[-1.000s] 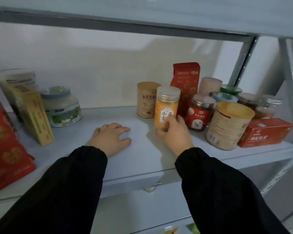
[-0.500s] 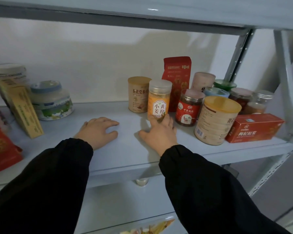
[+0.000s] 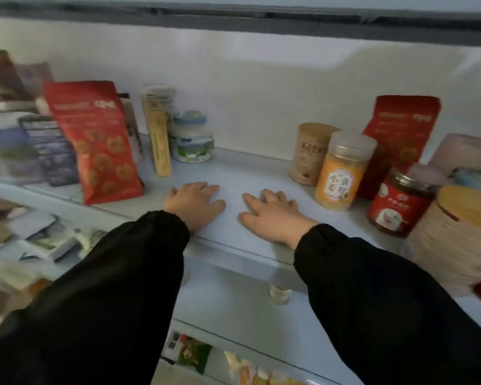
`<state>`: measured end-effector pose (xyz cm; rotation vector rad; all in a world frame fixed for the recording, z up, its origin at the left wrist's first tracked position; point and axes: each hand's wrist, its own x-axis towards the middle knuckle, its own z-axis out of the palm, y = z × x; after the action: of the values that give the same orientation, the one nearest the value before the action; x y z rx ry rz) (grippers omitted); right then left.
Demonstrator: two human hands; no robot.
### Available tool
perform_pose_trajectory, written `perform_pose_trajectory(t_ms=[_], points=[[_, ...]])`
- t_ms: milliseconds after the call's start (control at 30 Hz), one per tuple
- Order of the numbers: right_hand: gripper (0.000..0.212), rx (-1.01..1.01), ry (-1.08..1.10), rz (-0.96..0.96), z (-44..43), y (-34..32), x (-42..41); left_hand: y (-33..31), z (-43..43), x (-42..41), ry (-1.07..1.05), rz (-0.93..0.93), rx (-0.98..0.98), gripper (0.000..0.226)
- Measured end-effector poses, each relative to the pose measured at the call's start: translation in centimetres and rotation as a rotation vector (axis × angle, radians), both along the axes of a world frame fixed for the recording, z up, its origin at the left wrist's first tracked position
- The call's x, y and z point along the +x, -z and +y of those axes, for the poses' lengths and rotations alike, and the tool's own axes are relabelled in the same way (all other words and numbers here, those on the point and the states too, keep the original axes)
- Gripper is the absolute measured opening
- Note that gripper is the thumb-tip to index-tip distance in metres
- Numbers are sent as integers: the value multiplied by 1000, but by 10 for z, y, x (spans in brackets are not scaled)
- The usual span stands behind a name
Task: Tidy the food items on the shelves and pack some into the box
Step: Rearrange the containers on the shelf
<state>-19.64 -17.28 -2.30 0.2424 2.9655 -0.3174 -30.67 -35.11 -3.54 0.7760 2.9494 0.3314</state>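
- My right hand [image 3: 272,215] has let go of the yellow jar [image 3: 343,170] and slid left. A second ago it gripped that jar. The view has swung left too, so more of the left-side stock shows.
- The jar stands upright on the shelf [image 3: 233,173], just right of my right hand and clear of the fingertips.
- Right hand: palm down on the shelf, fingers straight and spread, holding nothing.
- Left hand [image 3: 196,205]: palm down beside it, fingers loosely together, holding nothing.
- Around the jar:
  - tan canister [image 3: 308,154] just behind-left
  - red pouch [image 3: 400,134] behind
  - red-label jar [image 3: 395,201] to the right
  - large tan canister [image 3: 453,237] at the frame edge
- Left of my hands:
  - cookie pouch [image 3: 95,143], tilted
  - slim yellow box [image 3: 159,143], leaning
  - blue-lidded tub [image 3: 190,140]
- The shelf board is pale grey with a white wall [image 3: 247,93] behind it. The packets on the lower shelves are blurred.
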Motion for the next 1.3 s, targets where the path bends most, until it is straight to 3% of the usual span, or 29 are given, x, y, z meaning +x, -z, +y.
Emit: perform_pose_trajectory(t_ms=[267,533,867,1033,1200,1300], points=[[66,50,-157,68,-11,2,-51,1,-41,42,-103,44,37,57],[58,14,-123,161,-3,3,-84,-3,-49,26,-55,1,-55,66],[71,-313,27,366,8,9,-142,1,-52,-7,15,-2,-64,71],[86,-460,-9,433,4,5,-178,10,-53,-8,76,71,-116,98],[97,-557,-41,545,-3,-9,-224,15,-52,-11,30,117,-55,93],[95,-536,-40,504,-18,-26,-263,16,-53,-11,9,126,16,89]])
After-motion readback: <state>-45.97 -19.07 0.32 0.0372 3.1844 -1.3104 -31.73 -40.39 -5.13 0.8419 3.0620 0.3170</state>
